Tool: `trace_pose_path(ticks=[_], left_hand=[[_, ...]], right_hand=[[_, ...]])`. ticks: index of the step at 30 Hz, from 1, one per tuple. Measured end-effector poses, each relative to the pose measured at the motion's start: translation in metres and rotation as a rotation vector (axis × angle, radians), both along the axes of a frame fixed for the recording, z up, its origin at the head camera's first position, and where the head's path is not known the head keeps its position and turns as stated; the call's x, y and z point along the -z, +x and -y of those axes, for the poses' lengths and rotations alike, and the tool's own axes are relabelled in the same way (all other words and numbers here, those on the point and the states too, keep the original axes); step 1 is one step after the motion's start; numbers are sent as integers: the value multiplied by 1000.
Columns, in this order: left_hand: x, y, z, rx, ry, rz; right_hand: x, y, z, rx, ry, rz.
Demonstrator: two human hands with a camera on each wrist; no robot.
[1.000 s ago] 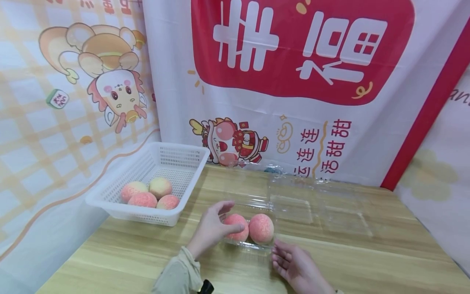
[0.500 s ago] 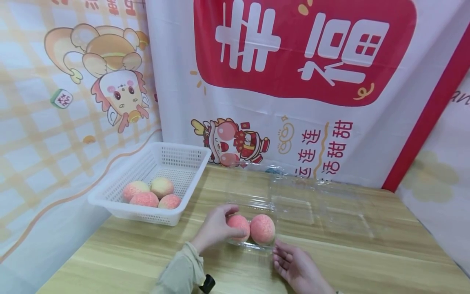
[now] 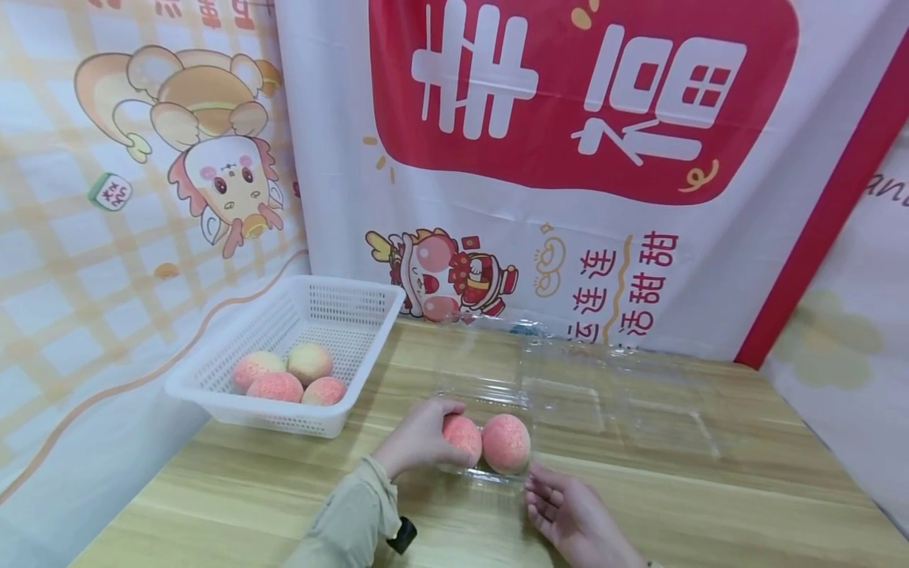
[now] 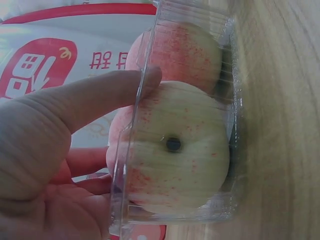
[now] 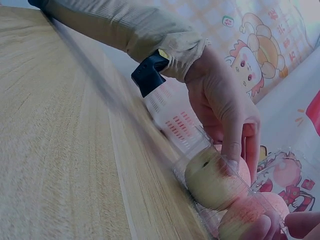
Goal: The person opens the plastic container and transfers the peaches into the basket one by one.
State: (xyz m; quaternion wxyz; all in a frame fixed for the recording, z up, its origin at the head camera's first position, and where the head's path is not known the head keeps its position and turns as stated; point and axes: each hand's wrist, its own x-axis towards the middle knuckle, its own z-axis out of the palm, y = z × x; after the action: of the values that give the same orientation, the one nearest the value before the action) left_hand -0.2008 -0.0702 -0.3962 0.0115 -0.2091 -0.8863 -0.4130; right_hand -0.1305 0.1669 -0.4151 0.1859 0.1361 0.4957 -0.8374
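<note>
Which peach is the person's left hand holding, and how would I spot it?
Start at the white basket on the table's left, then look right to the clear plastic tray in front of the person. Two peaches sit there; it is the left peach, half covered by the left hand, unlike its bare neighbour.

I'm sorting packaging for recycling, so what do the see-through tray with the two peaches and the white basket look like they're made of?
The tray looks like thin, glossy clear plastic: the peaches show through its ribbed walls. The basket looks like matte white moulded plastic, perforated with small holes.
</note>
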Motion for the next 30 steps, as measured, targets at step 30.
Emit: trace_pose_path(ticks=[30], left_hand=[[-7, -3, 2, 41, -127, -15]], right_hand=[[0, 0, 0, -10, 1, 13]])
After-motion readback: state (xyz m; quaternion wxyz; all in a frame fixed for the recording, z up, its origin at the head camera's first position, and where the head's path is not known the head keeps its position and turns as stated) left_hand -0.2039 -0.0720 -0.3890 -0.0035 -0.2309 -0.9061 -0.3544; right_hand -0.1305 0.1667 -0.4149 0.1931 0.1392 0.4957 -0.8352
